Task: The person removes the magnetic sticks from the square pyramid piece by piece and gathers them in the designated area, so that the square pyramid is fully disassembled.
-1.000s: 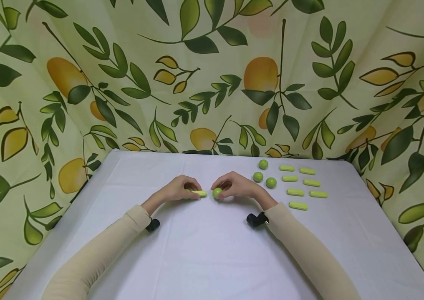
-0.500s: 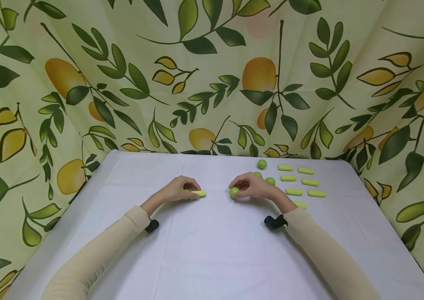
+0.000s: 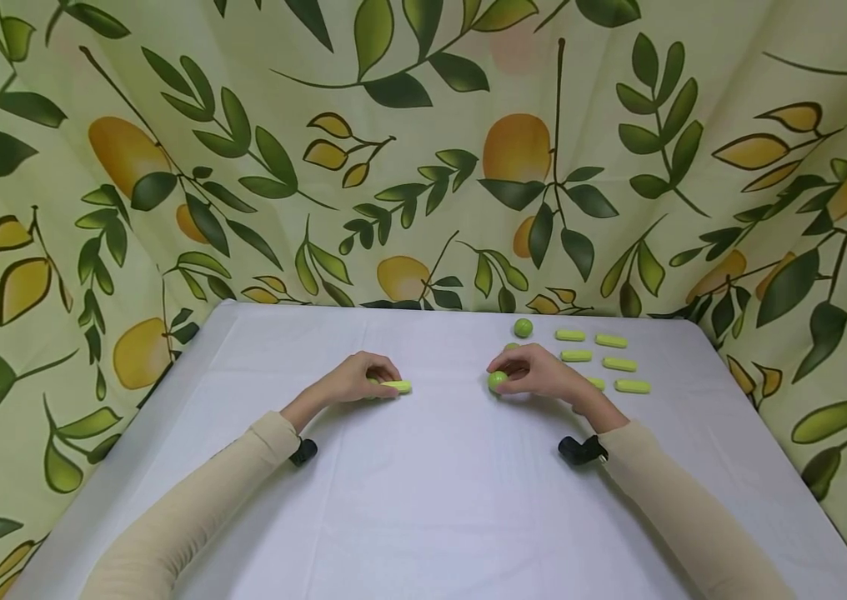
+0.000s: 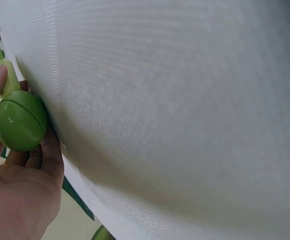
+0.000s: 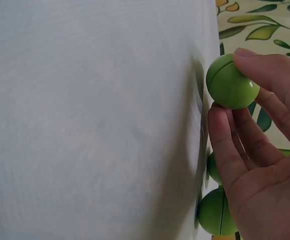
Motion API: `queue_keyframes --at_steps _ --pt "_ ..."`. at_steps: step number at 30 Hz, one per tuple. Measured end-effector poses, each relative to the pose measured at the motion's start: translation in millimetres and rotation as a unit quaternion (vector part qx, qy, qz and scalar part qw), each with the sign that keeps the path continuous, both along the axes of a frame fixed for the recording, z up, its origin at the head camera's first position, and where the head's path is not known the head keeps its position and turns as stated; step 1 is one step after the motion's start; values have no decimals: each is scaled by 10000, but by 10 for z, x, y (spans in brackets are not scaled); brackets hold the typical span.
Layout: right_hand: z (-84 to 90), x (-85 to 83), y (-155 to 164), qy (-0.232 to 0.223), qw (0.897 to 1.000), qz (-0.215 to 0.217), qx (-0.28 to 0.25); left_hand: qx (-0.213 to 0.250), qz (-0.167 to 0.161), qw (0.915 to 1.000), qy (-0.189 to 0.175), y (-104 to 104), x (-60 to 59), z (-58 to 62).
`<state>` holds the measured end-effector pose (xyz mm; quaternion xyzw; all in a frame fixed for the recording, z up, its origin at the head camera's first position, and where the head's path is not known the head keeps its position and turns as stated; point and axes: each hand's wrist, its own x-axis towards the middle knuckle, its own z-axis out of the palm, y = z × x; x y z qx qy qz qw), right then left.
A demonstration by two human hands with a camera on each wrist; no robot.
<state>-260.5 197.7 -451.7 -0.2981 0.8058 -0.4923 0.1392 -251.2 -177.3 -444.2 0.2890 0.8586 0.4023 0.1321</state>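
My left hand (image 3: 358, 377) pinches a short yellow-green stick (image 3: 401, 387) between thumb and fingers, low over the white table. At the stick's wrist-side end a green ball (image 4: 20, 121) touches it; in the left wrist view a seam line runs round the ball. To the right, my right hand (image 3: 539, 372) holds another green ball (image 3: 497, 382) by thumb and fingertips, apart from the stick. In the right wrist view this ball (image 5: 232, 82) also shows a seam, and its far side is partly covered by the thumb.
A white cloth covers the table (image 3: 408, 500). Behind the right hand stands a loose green ball (image 3: 523, 327), with others partly hidden by the hand. Several yellow-green sticks (image 3: 619, 364) lie in rough columns to the right. A leaf-patterned curtain (image 3: 423, 167) hangs around the table.
My right hand has moved right with its green ball, away from the stick, and now covers some balls and sticks behind it. The left hand stays in place.
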Motion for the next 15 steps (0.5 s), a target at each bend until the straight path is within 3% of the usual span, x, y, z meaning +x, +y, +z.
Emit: queue_keyframes --at_steps 15 --pt "63 95 67 40 9995 10 298 -129 37 9999 42 19 18 20"
